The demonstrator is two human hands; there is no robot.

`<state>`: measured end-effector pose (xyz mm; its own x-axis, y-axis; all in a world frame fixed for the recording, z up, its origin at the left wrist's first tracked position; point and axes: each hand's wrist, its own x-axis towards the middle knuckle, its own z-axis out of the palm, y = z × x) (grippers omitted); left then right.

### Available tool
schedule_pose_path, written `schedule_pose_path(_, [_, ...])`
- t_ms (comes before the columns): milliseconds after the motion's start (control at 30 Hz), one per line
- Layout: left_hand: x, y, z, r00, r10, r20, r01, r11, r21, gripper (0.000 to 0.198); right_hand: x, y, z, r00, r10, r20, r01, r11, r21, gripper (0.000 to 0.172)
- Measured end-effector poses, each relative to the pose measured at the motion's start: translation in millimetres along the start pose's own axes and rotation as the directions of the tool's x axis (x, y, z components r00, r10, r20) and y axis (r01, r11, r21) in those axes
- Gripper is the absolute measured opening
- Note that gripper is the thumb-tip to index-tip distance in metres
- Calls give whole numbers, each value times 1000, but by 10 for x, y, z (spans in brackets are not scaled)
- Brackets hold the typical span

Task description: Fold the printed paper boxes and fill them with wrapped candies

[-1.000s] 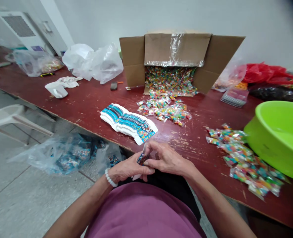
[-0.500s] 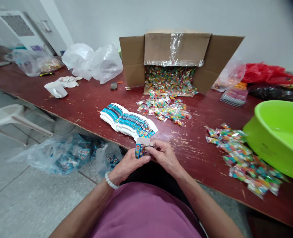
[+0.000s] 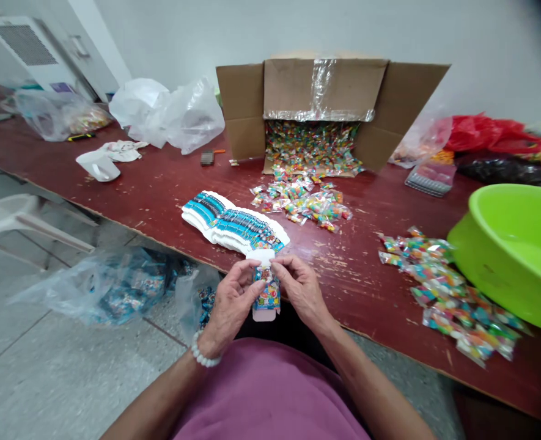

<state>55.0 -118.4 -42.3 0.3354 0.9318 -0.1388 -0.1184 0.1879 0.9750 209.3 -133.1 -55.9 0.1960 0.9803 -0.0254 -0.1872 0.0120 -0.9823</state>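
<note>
Between my two hands, at the table's front edge, is a small printed candy box [image 3: 267, 296] of thin card, blue with colourful pictures. White flaps show at its top and bottom ends. My left hand [image 3: 236, 299] grips its left side, thumb across the printed face. My right hand [image 3: 301, 288] pinches its upper right edge with thumb and fingers. Just beyond lies a fanned stack of flat blue-and-white cartons [image 3: 233, 223]. Farther off, small clear packets of coloured candy [image 3: 316, 205] are heaped in front of an open cardboard box [image 3: 325, 91] full of the same packets.
On the right, a green basin [image 3: 494, 244] stands beside more candy packets [image 3: 448, 287]. A white jug [image 3: 98, 166], white plastic bags [image 3: 173, 116] and a small brush [image 3: 208, 158] sit at the left. Below are a plastic stool [image 3: 27, 214] and a bag of blue packs [image 3: 123, 284].
The candy box has turned from an angled, end-up view to show its printed face, with a flap at each end. Both my hands have shifted to its sides.
</note>
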Motion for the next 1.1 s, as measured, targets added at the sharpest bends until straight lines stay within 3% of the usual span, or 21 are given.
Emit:
schedule_pose_path(133, [35, -8, -31, 998, -61, 28, 59, 996, 71, 33, 76, -45, -126, 981, 159, 111, -166, 984, 58, 35])
schedule_pose_path(200, [38, -6, -30, 998, -63, 29, 59, 993, 106, 30, 99, -51, -163, 971, 170, 169, -190, 976, 106, 41])
schedule_pose_path(300, [39, 12, -20, 998, -49, 28, 47, 997, 66, 39, 106, -24, -197, 966, 126, 228, -139, 989, 43, 34])
schedule_pose_path(367, [41, 39, -9, 996, -83, 41, 84, 996, -21, 53, 95, -5, -216, 977, 48, 206, -45, 999, -21, 28])
schedule_pose_path(433, [46, 62, 6, 969, -202, 144, 217, 971, -99, 57, 75, -4, -230, 987, -31, 160, 40, 998, -56, 24])
schedule_pose_path(500, [52, 61, 26, 905, -336, 261, 379, 915, -138, 53, 53, -20, -238, 984, -65, 165, 84, 990, -112, 21])
schedule_pose_path(533, [56, 49, 38, 874, -392, 287, 444, 884, -146, 54, 45, -31, -239, 981, -70, 183, 99, 983, -156, 20])
schedule_pose_path(600, [65, 8, 65, 854, -452, 257, 500, 850, -168, 59, 36, -52, -238, 974, -58, 220, 105, 973, -207, 22])
schedule_pose_path(700, [75, -51, 107, 869, -460, 183, 487, 860, -153, 63, 54, -79, -228, 973, 24, 232, 11, 989, -147, 24])
schedule_pose_path(900, [80, -57, 165, 923, -367, 114, 372, 928, -29, 73, 136, -186, -195, 974, 150, 171, -129, 983, -128, 22])
schedule_pose_path(1100, [124, -89, 105, 946, -308, 102, 304, 951, 59, 73, 158, -155, -148, 987, 117, 108, -110, 992, -68, 19])
